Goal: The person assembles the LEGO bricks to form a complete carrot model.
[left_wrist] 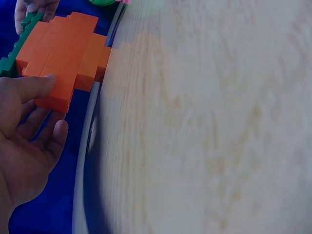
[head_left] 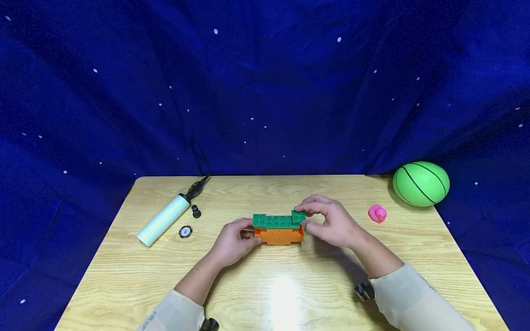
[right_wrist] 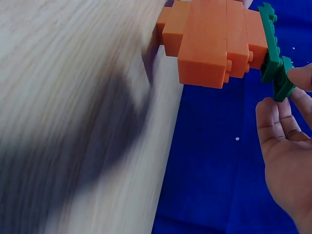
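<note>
An orange block build stands on the table, stepped at its sides and topped by a row of green bricks. My left hand grips its left end, thumb on the near orange face and the other fingers behind. With my right hand I pinch a small green brick at the right end of the green row. In the right wrist view this green brick sits slightly tilted against the green row; whether it is pressed fully on, I cannot tell.
At the left lie a white hand pump with a black nozzle, a small black piece and a round poker chip. To the right are a pink rubber duck and a green ball at the table's back corner.
</note>
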`<act>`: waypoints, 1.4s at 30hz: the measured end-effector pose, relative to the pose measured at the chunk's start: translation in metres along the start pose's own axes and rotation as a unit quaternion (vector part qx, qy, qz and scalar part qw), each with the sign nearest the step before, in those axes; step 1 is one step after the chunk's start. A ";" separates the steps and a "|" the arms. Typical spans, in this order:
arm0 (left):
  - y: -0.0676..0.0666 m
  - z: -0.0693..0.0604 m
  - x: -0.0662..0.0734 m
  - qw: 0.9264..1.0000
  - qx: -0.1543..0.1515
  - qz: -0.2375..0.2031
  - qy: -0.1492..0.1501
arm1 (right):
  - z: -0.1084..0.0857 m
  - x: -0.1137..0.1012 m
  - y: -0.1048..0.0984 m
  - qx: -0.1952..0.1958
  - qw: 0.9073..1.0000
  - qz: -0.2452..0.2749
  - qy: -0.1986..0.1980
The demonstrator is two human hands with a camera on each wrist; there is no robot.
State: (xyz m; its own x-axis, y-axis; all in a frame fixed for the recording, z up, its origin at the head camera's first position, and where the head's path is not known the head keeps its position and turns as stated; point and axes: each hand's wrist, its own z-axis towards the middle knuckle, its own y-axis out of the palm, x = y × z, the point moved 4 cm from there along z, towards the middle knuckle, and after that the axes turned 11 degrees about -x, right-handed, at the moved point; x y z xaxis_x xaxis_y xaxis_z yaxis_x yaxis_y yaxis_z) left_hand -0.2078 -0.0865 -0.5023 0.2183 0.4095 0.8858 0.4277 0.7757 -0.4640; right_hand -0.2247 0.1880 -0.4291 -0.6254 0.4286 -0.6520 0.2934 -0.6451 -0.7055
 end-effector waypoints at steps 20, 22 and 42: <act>0.001 0.001 0.000 1.000 0.004 -0.014 -0.004 | -0.005 -0.002 0.011 -0.028 0.997 0.070 0.007; 0.001 0.001 0.000 1.000 0.004 -0.014 -0.003 | -0.005 -0.002 0.013 -0.025 0.998 0.061 0.008; 0.002 0.001 0.000 1.000 0.004 -0.013 -0.011 | -0.007 0.003 0.018 -0.013 0.997 0.075 0.023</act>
State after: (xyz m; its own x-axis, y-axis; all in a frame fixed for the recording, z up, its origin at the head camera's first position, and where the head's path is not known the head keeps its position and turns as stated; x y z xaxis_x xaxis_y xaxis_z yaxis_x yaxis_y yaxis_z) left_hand -0.2080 -0.0850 -0.5032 0.1888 0.3996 0.8970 0.4250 0.7903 -0.4415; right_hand -0.2160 0.1824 -0.4459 -0.5396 0.3571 -0.7625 0.4000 -0.6882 -0.6053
